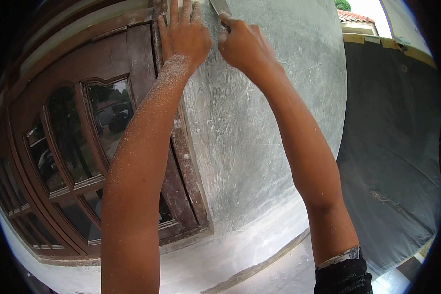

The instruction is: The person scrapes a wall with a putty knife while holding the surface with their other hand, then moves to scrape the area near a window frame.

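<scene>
My right hand [247, 44] is closed around the handle of a putty knife [220, 7], whose metal blade runs up past the top edge of the view. Beside it, my left hand [187, 39] lies with its fingers stretched upward at the edge of the grey wall [259, 122], next to the door frame. Something pale shows behind those fingers, but I cannot make out what it is. White dust speckles my left wrist and forearm. The wall surface is rough and patchy, with scraped streaks and fine cracks.
A brown wooden window frame [144, 54] with dark glass panes [66, 132] fills the left side. To the right hangs a dark sheet [392, 147]. Below, a whitish ledge [240, 250] runs along the wall's base. A tiled roof [356, 16] shows at the top right.
</scene>
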`<state>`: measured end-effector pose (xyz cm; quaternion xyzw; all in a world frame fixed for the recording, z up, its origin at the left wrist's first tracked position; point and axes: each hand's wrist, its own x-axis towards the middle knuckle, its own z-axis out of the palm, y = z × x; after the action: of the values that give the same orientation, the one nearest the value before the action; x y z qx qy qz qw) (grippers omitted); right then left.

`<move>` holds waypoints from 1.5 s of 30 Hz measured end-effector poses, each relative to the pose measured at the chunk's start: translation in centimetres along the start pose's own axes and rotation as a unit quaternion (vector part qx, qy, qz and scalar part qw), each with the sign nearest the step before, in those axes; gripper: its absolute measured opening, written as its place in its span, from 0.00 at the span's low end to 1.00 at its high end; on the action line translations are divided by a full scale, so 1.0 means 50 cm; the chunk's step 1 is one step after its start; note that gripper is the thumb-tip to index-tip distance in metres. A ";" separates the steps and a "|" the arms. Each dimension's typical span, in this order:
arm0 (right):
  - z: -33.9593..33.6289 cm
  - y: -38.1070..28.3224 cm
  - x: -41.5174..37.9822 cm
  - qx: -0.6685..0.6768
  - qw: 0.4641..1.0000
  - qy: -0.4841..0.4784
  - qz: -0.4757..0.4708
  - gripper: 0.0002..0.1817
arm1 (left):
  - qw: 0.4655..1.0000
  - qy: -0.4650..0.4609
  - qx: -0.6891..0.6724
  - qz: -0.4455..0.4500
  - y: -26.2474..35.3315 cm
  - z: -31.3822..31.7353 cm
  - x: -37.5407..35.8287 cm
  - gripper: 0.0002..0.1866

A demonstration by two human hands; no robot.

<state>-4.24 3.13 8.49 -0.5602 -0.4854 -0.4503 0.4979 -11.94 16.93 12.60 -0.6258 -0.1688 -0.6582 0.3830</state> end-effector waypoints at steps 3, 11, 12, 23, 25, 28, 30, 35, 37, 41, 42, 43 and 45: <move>-0.003 -0.005 -0.003 -0.006 1.000 0.007 -0.018 0.26 | 1.000 0.004 0.005 0.002 0.002 -0.001 -0.001 0.33; 0.014 0.027 0.028 -0.001 0.999 0.010 -0.036 0.26 | 1.000 -0.004 0.000 -0.003 0.002 -0.002 -0.001 0.32; 0.006 0.020 0.021 0.000 0.999 0.010 -0.035 0.26 | 1.000 -0.007 0.002 -0.002 0.001 -0.001 0.000 0.32; -0.001 0.003 0.046 -0.031 0.999 0.006 -0.013 0.26 | 1.000 -0.019 -0.004 -0.009 0.003 -0.006 -0.003 0.33; -0.010 0.005 0.008 -0.036 0.999 -0.002 -0.010 0.26 | 1.000 -0.019 -0.009 -0.010 0.003 -0.004 -0.004 0.33; -0.023 -0.008 -0.015 -0.043 0.999 -0.032 0.005 0.27 | 1.000 -0.008 -0.020 -0.013 0.002 -0.004 -0.005 0.33; -0.018 -0.004 0.005 -0.043 0.998 -0.050 0.019 0.28 | 1.000 -0.006 -0.006 -0.011 0.002 -0.001 -0.004 0.33; -0.016 -0.009 0.031 -0.048 0.999 -0.023 0.003 0.27 | 1.000 -0.014 -0.011 -0.013 0.005 -0.012 -0.003 0.33; -0.015 -0.008 -0.002 -0.061 0.998 -0.028 0.006 0.27 | 0.999 -0.018 -0.029 -0.017 0.006 -0.009 -0.004 0.33; -0.014 -0.008 0.044 -0.045 0.999 -0.014 0.006 0.27 | 1.000 0.002 -0.024 -0.013 0.004 0.000 -0.003 0.33; -0.010 -0.005 0.059 -0.045 0.999 -0.013 0.005 0.27 | 0.999 -0.007 -0.032 -0.018 0.004 0.000 -0.004 0.33; -0.005 -0.003 0.071 -0.044 0.999 -0.008 -0.004 0.27 | 0.999 -0.007 -0.031 -0.017 0.003 0.000 -0.004 0.33; -0.004 -0.006 0.064 -0.041 0.999 -0.005 -0.013 0.28 | 0.999 0.002 -0.039 -0.012 0.002 0.001 -0.007 0.33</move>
<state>-4.13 3.27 11.70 -0.5761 -0.4759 -0.4737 0.4660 -11.86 16.99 12.23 -0.6365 -0.1502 -0.6702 0.3508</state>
